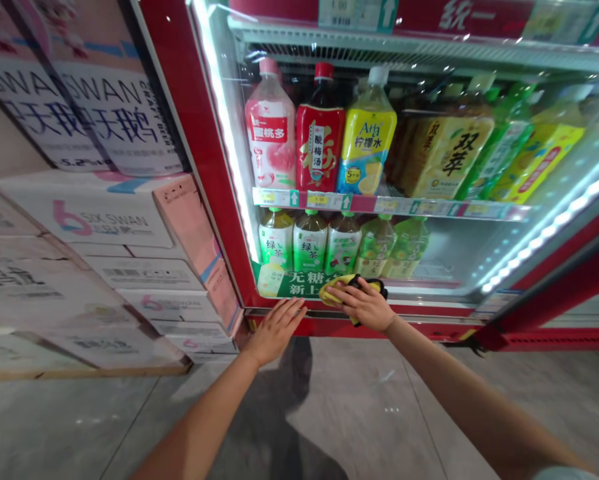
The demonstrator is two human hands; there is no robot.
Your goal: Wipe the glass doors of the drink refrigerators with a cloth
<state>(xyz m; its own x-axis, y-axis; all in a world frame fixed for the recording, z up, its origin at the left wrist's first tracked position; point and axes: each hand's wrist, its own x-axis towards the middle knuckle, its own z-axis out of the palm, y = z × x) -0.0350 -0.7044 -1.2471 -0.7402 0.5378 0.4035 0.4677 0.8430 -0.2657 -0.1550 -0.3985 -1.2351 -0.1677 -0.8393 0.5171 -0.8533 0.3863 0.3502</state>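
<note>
Here, a yellow cloth [330, 291] overlaps the green sign [295, 283] reading "无糖".

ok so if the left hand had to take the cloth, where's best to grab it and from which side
Probably its yellow left end, pinched by the left hand coming in from the left. The cloth looks bunched, so a pinch should do; the right hand lies across its middle, leaving that end showing on the side nearest the left hand.
</note>
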